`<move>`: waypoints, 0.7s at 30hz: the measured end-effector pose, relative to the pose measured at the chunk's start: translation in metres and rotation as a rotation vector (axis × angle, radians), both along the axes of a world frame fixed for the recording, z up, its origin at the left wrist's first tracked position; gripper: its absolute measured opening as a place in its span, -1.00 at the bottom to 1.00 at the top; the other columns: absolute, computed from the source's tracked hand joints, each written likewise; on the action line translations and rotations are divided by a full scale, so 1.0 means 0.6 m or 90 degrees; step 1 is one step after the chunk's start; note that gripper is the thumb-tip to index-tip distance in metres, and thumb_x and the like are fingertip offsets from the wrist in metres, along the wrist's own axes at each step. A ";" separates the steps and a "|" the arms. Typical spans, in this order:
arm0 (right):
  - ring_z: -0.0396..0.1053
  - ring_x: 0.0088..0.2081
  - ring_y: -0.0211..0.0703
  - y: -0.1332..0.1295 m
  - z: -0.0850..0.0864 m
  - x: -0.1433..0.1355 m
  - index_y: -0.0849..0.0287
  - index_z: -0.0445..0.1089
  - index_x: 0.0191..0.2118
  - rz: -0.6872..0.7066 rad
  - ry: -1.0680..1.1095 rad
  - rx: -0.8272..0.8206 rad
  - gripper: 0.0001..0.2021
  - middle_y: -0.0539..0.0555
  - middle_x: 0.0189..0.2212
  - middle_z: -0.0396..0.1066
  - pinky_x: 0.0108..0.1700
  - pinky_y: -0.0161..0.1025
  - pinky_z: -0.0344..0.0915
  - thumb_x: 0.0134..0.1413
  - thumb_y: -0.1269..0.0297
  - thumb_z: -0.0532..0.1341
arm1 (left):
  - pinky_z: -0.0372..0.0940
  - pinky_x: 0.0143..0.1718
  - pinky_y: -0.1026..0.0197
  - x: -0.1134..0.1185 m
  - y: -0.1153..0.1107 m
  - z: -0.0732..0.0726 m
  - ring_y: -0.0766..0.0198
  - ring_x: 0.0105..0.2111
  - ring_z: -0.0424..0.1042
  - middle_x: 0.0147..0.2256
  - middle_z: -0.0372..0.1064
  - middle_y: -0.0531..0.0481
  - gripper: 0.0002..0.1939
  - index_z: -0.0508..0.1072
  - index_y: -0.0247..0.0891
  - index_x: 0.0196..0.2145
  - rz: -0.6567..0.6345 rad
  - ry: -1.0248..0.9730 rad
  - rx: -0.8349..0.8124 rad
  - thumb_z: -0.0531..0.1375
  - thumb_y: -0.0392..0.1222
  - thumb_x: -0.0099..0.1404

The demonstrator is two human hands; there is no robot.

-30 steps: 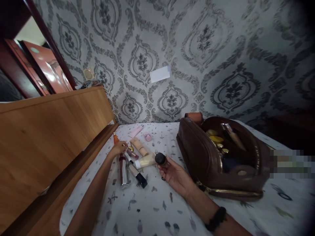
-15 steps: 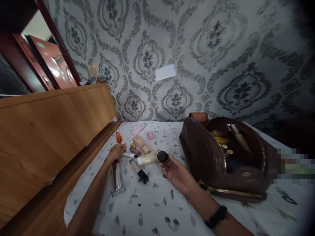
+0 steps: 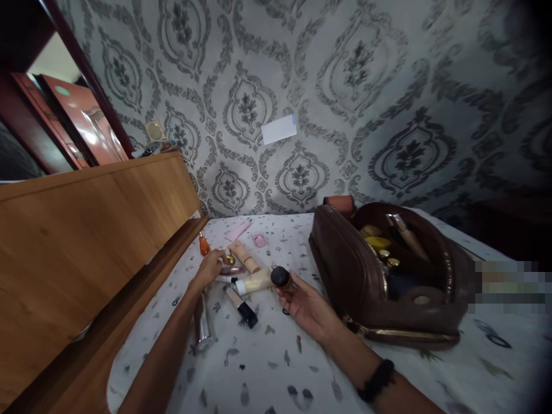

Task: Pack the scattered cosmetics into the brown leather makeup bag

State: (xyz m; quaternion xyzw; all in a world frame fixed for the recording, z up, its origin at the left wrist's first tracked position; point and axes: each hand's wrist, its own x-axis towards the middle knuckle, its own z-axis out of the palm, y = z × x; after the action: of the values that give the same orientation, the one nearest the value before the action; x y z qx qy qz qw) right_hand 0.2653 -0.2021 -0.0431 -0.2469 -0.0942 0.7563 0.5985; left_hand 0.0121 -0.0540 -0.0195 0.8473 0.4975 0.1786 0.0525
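My right hand [image 3: 307, 307] holds a small jar with a round black lid [image 3: 280, 277], just above the cloth. My left hand [image 3: 209, 270] is curled with its fingertips at a small gold item [image 3: 230, 260], whose full shape is partly hidden. Beside these fingers lie a mauve tube [image 3: 233, 270] and a thin white tube with a dark end [image 3: 226, 279]. A peach tube [image 3: 244, 256], a cream tube with white cap [image 3: 254, 282] and a black-capped foundation bottle [image 3: 242, 307] lie between my hands. Under my left forearm rests a silver cylinder [image 3: 203, 328].
On the right stands an open brown bag [image 3: 340, 253] with several cosmetics inside. An orange bottle [image 3: 204, 245], a pink tube [image 3: 239, 230] and a small pink item [image 3: 259, 240] lie farther back. A wooden board [image 3: 99, 230] borders the left; patterned wallpaper [image 3: 297, 172] is behind.
My left hand has shifted right and its fingertips have come to the gold item. The mauve tube has turned to lie more level. My right hand still holds the black-lidded jar; the view has shifted slightly.
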 end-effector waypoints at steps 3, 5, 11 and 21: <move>0.43 -0.50 -0.27 -0.001 0.002 -0.001 0.26 0.45 -0.33 -0.003 -0.001 -0.005 -0.84 0.09 -0.49 0.50 -0.49 -0.40 0.35 0.20 0.30 0.18 | 0.24 -0.07 0.19 0.015 0.008 0.005 0.22 -0.16 0.36 -0.21 0.43 -0.04 -0.53 0.47 -0.27 -0.20 -0.003 0.024 -0.002 -0.03 -0.55 0.00; 0.43 -0.50 -0.27 -0.001 0.002 -0.001 0.28 0.44 -0.32 -0.006 -0.001 -0.010 -0.83 0.10 -0.48 0.50 -0.49 -0.40 0.35 0.21 0.31 0.17 | 0.25 -0.11 0.18 0.026 0.012 0.006 0.20 -0.21 0.37 -0.28 0.43 -0.04 -0.61 0.48 -0.26 -0.26 0.005 0.053 -0.008 0.00 -0.52 0.04; 0.43 -0.50 -0.26 0.001 -0.001 -0.001 0.26 0.43 -0.29 -0.011 0.006 -0.016 -0.87 0.09 -0.48 0.50 -0.49 -0.39 0.34 0.17 0.30 0.21 | 0.20 -0.03 0.06 0.065 0.026 0.014 0.06 -0.09 0.31 -0.17 0.39 -0.18 -0.66 0.45 -0.30 -0.10 0.036 0.121 0.010 0.02 -0.39 0.20; 0.44 -0.48 -0.26 0.003 -0.010 0.000 0.25 0.43 -0.28 -0.012 0.021 0.012 -0.84 0.08 -0.45 0.52 -0.48 -0.39 0.31 0.06 0.27 0.31 | 0.13 0.11 0.06 0.122 0.012 0.024 0.09 0.10 0.19 0.09 0.24 -0.06 -0.47 0.36 -0.10 0.06 -0.101 0.175 -0.034 0.08 -0.41 0.13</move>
State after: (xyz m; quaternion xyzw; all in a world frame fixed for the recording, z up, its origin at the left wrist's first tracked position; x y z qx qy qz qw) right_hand 0.2651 -0.2005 -0.0492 -0.2296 -0.0891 0.7537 0.6094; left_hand 0.0855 -0.0466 -0.0049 0.8987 0.4361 0.0430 0.0201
